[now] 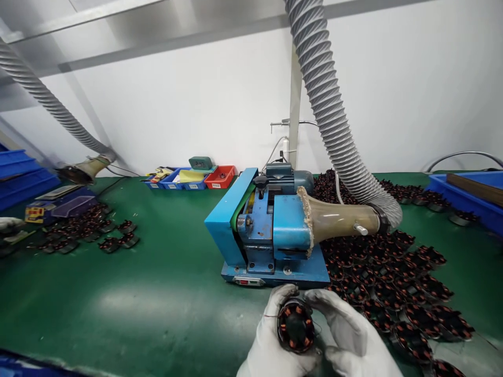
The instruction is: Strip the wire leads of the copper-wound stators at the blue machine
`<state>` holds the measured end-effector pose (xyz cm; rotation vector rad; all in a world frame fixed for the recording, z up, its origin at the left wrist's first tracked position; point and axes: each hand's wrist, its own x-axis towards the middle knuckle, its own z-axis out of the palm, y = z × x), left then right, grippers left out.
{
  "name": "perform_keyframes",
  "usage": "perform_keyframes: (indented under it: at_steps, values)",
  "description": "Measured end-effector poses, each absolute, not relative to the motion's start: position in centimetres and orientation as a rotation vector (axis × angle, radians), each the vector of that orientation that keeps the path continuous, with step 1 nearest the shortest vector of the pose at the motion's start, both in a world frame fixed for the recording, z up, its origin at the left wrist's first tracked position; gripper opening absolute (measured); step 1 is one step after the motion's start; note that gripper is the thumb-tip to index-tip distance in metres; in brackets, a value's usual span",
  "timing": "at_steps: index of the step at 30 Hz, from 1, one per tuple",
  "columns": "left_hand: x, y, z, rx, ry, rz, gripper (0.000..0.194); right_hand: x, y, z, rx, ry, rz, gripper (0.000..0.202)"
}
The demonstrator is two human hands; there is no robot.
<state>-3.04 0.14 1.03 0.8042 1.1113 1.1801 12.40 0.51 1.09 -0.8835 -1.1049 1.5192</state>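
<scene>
The white label [216, 185] on the red bin [227, 182] was too small to read. The copper-wound ring [297, 310] sat in the left hand's [265, 343] grip — the right hand [356, 335], loosely curved, just beside it.

One head-worn view, taken from above a green table [165, 298], aimed forward and down, left hand [265, 343] and right hand [353, 335] framed closest, white wall [196, 104] faced beyond.

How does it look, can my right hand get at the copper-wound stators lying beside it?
Probably yes: the copper-wound stators lie right beside your right hand, with nothing visible between them. The hand looks open, close to the single stator held in your left hand.
</scene>
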Motion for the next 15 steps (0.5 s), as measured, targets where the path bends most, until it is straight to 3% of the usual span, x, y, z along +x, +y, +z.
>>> perform_keyframes:
  at_steps: [1,5,9,13,15]
  values:
    - [-3.1,0.2,1.8,0.736,1.075,1.137,0.069,13.1,0.3,1.6,-0.878,-1.155,1.526,0.048]
    - [-2.5,1.0,4.1,0.631,0.96,1.039,0.026,13.7,0.9,4.2,-0.889,-1.531,1.275,0.031]
    - [-1.3,1.3,3.8,0.555,0.834,0.971,0.035,12.0,2.0,5.0,-0.886,-1.435,1.249,0.001]
    - [-0.8,1.5,3.0,0.389,0.774,0.908,0.039,11.2,2.2,4.5,-0.794,-0.79,1.575,0.029]
    - [-1.1,1.9,3.3,0.297,0.813,0.919,0.036,11.4,2.0,4.4,-0.82,-0.68,1.589,0.03]
